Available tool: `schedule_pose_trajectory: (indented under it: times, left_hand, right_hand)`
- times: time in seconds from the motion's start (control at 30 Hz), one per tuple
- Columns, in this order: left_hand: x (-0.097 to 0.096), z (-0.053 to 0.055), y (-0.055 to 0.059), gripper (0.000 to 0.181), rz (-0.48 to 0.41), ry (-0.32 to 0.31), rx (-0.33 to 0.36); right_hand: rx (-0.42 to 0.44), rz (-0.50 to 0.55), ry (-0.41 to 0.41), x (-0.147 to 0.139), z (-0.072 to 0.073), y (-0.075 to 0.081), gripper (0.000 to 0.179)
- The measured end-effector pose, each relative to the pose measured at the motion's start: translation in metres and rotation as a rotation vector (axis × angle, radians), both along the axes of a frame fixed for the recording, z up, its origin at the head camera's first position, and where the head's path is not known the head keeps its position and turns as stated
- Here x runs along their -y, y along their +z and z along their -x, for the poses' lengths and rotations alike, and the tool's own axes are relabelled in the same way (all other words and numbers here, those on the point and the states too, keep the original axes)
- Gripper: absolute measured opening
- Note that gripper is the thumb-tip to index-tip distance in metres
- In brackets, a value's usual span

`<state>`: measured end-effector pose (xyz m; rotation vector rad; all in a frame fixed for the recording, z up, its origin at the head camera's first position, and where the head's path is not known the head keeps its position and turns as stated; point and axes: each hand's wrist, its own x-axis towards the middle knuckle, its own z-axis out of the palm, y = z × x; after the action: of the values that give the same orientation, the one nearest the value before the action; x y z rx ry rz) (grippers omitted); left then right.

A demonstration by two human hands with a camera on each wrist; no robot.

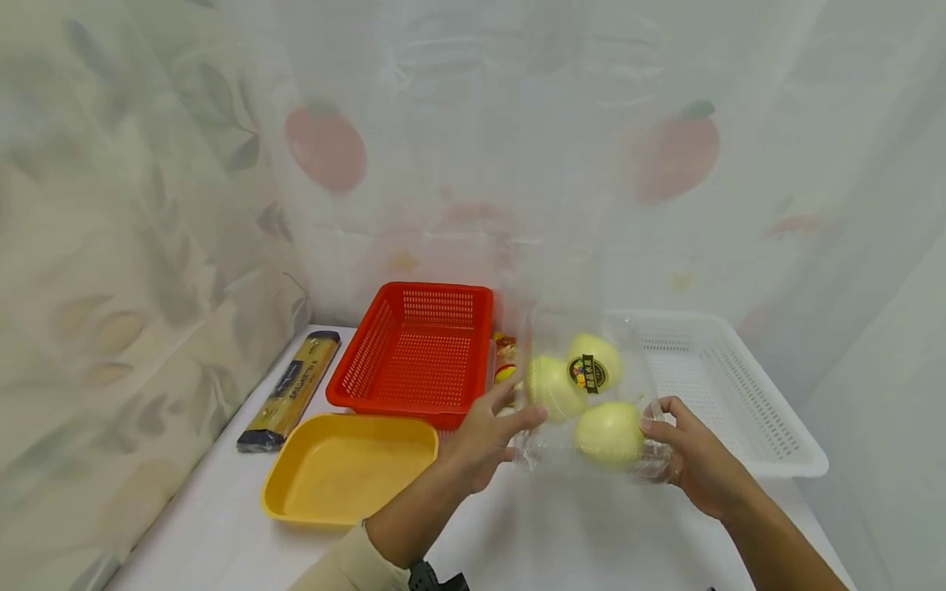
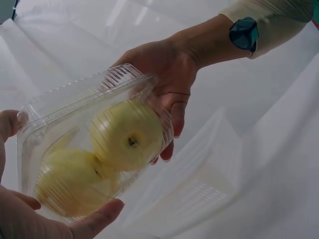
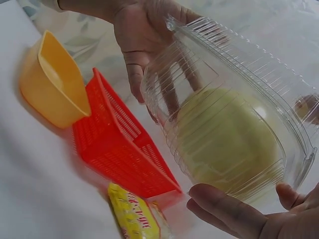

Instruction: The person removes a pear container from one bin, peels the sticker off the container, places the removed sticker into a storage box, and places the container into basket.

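Both hands hold a clear plastic clamshell box (image 1: 576,402) raised over the table. Several pale yellow-green apples (image 1: 609,432) show through it, and a round dark sticker (image 1: 587,373) is on its lid. My left hand (image 1: 476,435) grips the left side, thumb over the near edge. At the opposite side, my right hand (image 1: 698,455) pinches the box with its thumb on top and fingers beneath. In the left wrist view the box (image 2: 97,144) is tilted between the hands. From the right wrist, an apple (image 3: 227,142) appears close behind the ribbed plastic.
A red basket (image 1: 424,353) stands behind a yellow tub (image 1: 347,476) on the left, with a spaghetti pack (image 1: 291,390) beside them. To the right lies a white basket (image 1: 739,394), partly behind the box. A yellow packet (image 3: 134,214) lies by the red basket.
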<state>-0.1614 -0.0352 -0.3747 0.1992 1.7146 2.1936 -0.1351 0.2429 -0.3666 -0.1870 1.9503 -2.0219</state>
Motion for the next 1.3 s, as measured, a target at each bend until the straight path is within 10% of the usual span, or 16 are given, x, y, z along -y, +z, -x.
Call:
schedule_pose_trajectory:
  times: [1.3]
  left_hand:
    - [0.029,-0.033,-0.087,0.074,0.008,0.027,0.102]
  right_hand:
    - [0.136,0.011,0.048,0.026,-0.023,-0.097,0.048]
